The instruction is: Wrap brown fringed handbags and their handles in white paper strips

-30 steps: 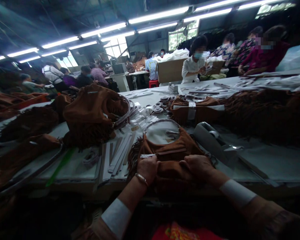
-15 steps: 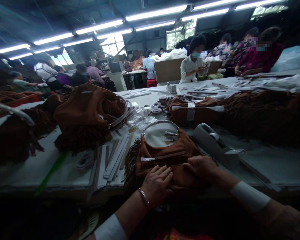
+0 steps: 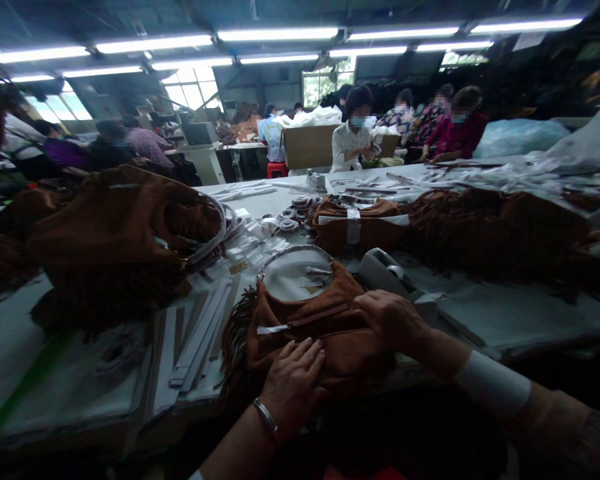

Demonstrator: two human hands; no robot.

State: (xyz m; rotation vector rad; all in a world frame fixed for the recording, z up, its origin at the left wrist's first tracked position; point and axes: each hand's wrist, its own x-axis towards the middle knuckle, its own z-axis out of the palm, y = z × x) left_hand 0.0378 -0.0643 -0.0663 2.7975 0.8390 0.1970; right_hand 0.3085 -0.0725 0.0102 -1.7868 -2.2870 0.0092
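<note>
A brown suede-like handbag point(image 3: 347, 350) with fringe on its left side lies on the table edge in front of me. Its wrapped handle point(image 3: 295, 249) arches away at the far side, and a zip with a white-wrapped pull point(image 3: 273, 329) runs across its face. My left hand point(image 3: 293, 377) rests flat on the lower front, fingers stretched out, a silver bangle at the wrist. At the upper right of the bag, my right hand point(image 3: 390, 321) is closed on the material with bent fingers; its fingertips are partly hidden.
A grey tape dispenser point(image 3: 383, 270) stands just beyond my right hand. Flat strips point(image 3: 200, 340) lie left of the bag. Larger fringed bags point(image 3: 105, 233) and another brown bag point(image 3: 360, 230) sit further back. Several people work across the room.
My view has swung right, so the scene sits further left. My right hand has moved up along the bag toward its upper right edge; my left hand stays flat on the front.
</note>
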